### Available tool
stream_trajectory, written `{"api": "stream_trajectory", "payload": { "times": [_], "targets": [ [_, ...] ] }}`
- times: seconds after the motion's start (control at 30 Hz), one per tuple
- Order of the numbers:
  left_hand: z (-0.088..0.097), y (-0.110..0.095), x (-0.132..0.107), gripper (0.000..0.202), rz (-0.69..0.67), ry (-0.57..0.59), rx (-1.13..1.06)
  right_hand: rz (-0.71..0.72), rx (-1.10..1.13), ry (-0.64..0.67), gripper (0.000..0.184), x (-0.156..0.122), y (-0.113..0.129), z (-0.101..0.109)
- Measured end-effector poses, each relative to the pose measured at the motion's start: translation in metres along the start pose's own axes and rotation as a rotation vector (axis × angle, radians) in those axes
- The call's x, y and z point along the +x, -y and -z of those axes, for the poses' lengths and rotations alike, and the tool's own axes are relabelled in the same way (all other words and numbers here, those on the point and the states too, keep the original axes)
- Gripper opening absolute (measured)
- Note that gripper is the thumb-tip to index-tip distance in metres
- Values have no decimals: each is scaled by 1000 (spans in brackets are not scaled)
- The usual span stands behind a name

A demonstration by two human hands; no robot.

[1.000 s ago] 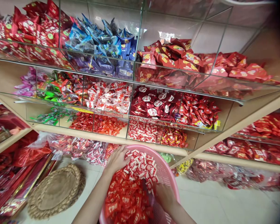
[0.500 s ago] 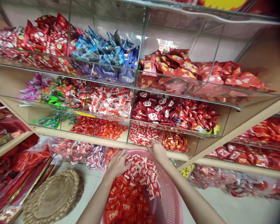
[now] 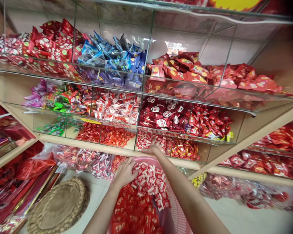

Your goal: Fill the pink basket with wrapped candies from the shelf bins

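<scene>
A pink plastic basket [image 3: 177,203] stands below the shelves, holding red wrapped candies [image 3: 134,208] and, towards its far side, small red-and-white wrapped candies [image 3: 150,178]. My left hand [image 3: 124,171] grips the basket's far left rim, with its thumb over the contents. Beyond the far rim, my right hand [image 3: 154,148] reaches into a bottom-shelf compartment. Its fingers are spread over the red-and-white candies [image 3: 143,139] there, and its thumb points left. I cannot see anything held in it.
Clear dividers split the wooden shelf [image 3: 117,149] into compartments of wrapped sweets. Red-and-yellow candies [image 3: 183,149] lie to the right of my right hand. A round woven stool [image 3: 61,204] is on the floor at left. Plastic bags of sweets [image 3: 100,164] lie under the shelf.
My right hand has moved from the basket's far rim up and left over the bottom-shelf candies, its fingers spreading. My left hand stays at the rim. The view has shifted slightly.
</scene>
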State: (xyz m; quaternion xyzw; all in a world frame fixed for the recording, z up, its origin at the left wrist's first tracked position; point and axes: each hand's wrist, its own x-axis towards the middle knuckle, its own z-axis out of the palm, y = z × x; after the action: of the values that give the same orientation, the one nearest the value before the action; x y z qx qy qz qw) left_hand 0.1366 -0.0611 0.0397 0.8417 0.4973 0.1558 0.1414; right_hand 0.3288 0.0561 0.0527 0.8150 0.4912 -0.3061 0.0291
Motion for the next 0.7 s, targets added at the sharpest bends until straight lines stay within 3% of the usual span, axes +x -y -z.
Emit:
{"api": "stream_trajectory", "payload": {
  "times": [0.17, 0.3, 0.47, 0.7],
  "targets": [
    [0, 1, -1, 26, -7, -11, -32, -73, -13, -26, 137, 4, 6, -3],
    [1, 1, 0, 27, -3, -7, -39, -35, -77, -128, 132, -2, 7, -2],
    [2, 0, 2, 31, -1, -2, -61, -42, -69, -145, 130, -5, 6, -1],
    [3, -1, 1, 31, -9, -4, -40, -43, 26, -27, 126, -6, 5, 0]
  ]
}}
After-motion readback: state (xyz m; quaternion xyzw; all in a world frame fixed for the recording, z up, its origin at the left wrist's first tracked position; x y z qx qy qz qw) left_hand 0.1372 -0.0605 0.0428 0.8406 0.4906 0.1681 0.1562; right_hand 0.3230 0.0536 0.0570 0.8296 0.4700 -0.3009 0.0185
